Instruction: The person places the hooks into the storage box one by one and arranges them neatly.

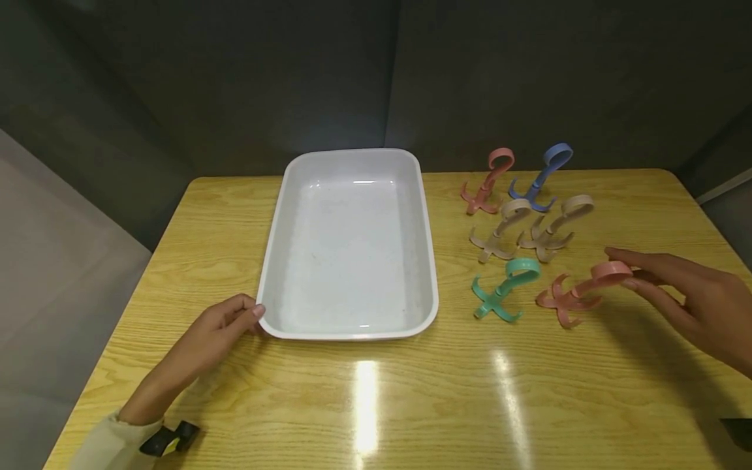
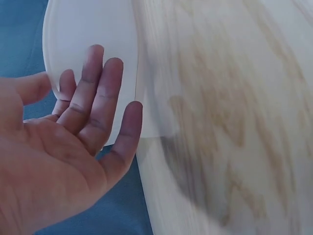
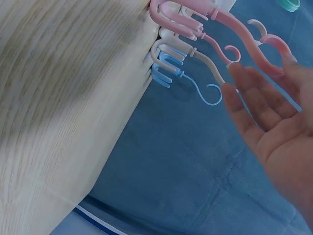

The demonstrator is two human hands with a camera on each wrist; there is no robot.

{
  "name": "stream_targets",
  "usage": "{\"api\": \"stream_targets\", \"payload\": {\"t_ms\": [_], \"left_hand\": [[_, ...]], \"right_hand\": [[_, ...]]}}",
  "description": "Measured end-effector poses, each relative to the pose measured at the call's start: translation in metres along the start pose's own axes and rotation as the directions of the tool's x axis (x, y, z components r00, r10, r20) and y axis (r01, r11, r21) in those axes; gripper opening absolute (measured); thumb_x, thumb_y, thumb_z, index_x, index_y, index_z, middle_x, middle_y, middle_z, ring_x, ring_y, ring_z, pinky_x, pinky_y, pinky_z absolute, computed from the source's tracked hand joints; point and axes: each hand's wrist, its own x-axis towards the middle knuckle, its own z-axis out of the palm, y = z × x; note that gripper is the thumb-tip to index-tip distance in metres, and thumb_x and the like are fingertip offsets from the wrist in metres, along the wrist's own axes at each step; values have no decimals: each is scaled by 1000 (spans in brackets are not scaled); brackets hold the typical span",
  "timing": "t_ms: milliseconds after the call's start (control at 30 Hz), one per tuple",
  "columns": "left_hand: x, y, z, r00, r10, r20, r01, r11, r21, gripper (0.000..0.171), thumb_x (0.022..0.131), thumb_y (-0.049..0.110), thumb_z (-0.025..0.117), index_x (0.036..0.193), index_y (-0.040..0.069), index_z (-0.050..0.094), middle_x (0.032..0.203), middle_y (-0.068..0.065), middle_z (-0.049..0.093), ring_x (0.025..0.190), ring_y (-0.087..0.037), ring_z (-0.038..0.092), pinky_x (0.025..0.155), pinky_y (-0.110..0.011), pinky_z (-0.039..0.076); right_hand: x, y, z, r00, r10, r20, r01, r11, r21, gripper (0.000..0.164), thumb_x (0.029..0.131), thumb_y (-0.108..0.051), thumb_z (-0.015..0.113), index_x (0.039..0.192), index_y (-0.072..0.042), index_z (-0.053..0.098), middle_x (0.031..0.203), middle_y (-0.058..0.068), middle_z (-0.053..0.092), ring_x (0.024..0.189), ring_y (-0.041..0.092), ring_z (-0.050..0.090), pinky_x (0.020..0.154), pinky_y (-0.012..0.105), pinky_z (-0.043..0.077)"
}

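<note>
My left hand (image 1: 219, 336) is at the near left corner of a white rectangular tray (image 1: 346, 337), thumb over the rim and fingers along the outside. The left wrist view shows this thumb against the edge of the tray (image 2: 93, 29). My right hand (image 1: 699, 294) is around the curled top of a pink pronged hanging hook (image 1: 584, 287), which stands prongs down on the table. Its thumb is at the curl and the index finger just above. In the right wrist view, the pink hook (image 3: 239, 29) passes between thumb and fingers; firm contact cannot be told.
Left of the pink hook stands a green hook (image 1: 499, 294). Behind are two beige hooks (image 1: 498, 232) (image 1: 552, 232), a second pink hook (image 1: 487, 186) and a blue hook (image 1: 537, 186). All stand on the wooden table (image 1: 294, 405), against a dark curtain (image 1: 282, 78).
</note>
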Motion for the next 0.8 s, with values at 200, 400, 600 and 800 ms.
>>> {"api": "stream_targets", "payload": {"t_ms": [200, 400, 600, 800], "left_hand": [[0, 1, 0, 1000, 19, 12, -18, 999, -45, 32, 112, 30, 51, 100, 3, 61, 98, -9, 68, 96, -27, 62, 81, -34, 49], [0, 0, 0, 1000, 17, 24, -15, 998, -57, 32, 112, 31, 50, 100, 2, 59, 99, -9, 68, 100, -27, 65, 85, -34, 51], [0, 1, 1, 999, 19, 30, -17, 998, -56, 33, 113, 30, 50, 99, 2, 60, 99, -9, 69, 100, -27, 66, 85, -34, 52], [0, 2, 1, 999, 24, 31, -22, 999, -50, 34, 113, 30, 49, 99, 2, 61, 99, -7, 71, 101, -27, 67, 86, -33, 52]], "right_hand": [[3, 0, -1, 999, -27, -28, 26, 999, -29, 60, 109, -51, 45, 132, -1, 69, 131, -14, 57, 63, -20, 40, 55, 12, 34], [5, 0, -1, 999, -33, -27, 32, 998, -57, 65, 108, -53, 43, 129, 2, 70, 123, 10, 68, 75, -20, 49, 58, 13, 37], [6, 0, -1, 999, -34, -23, 32, 997, -74, 67, 108, -54, 43, 123, 5, 72, 108, 28, 73, 60, -8, 51, 56, 15, 36], [6, 1, 1, 999, -16, -47, 13, 998, -60, 69, 107, -57, 44, 119, 4, 74, 104, 25, 75, 89, -25, 50, 70, 9, 41]]}}
